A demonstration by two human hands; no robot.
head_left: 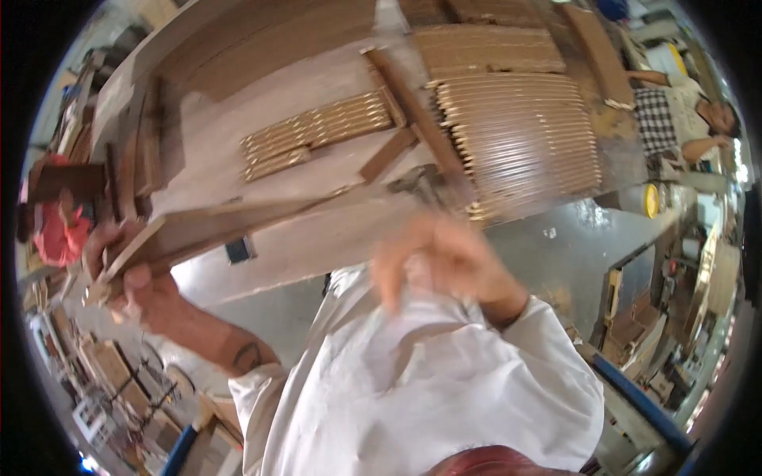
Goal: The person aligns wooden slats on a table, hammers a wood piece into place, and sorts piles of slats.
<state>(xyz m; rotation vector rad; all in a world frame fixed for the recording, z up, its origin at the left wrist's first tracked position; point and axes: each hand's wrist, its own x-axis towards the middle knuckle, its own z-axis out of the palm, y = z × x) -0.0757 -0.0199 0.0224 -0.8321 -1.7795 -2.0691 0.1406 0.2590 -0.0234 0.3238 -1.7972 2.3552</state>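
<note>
My left hand (131,274) is closed round the near left end of a long brown wooden piece (210,230). Two boards seem to meet at an angle there, with pale edges; the piece reaches over the table toward the middle. My right hand (440,258) is in front of my white shirt, smeared by motion, so its fingers cannot be made out. Just beyond it, a dark tool that looks like a hammer (422,184) lies on the table. A small dark box (238,251) sits near the table's front edge, below the held piece.
Slender wooden strips (317,131) lie in rows mid-table. To the right is a large stack of brown slats (528,143), with dark boards (413,111) between. A person (683,119) is at the far right; another in red (59,230) is at the left.
</note>
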